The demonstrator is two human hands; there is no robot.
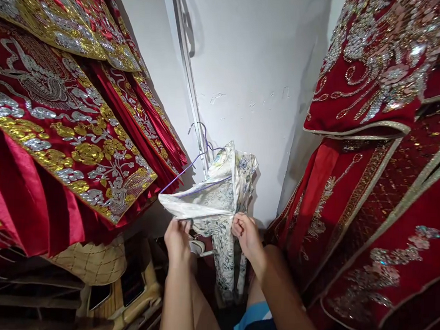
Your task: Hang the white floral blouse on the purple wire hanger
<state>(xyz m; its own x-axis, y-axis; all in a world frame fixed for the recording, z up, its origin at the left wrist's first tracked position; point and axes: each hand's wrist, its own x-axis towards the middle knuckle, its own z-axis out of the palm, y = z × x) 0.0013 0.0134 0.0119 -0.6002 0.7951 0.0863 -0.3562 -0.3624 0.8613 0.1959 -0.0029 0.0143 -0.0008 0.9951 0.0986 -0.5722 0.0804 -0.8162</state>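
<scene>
A white garment with a blue-grey floral print (pixel 222 231) hangs in the middle of the view, partly over a thin purple wire hanger (pixel 195 160). The hanger's hook is up by a metal strip on the wall. My left hand (pixel 178 238) pinches the garment's lower left edge, its fingers closed on the cloth. To the right, my right hand (pixel 245 230) has its fingers curled in and grips the garment near its front edge. Between my hands the pale edge of the cloth is stretched. Sleeve-like lengths of printed fabric dangle below.
Red garments with gold and silver embroidery (pixel 85 144) hang at left. More red beaded garments (pixel 369 89) hang at right. Behind is a white wall (pixel 254 54) with a metal strip (pixel 189 81). A wooden chair (pixel 143 298) holding dark phone-like objects stands at lower left.
</scene>
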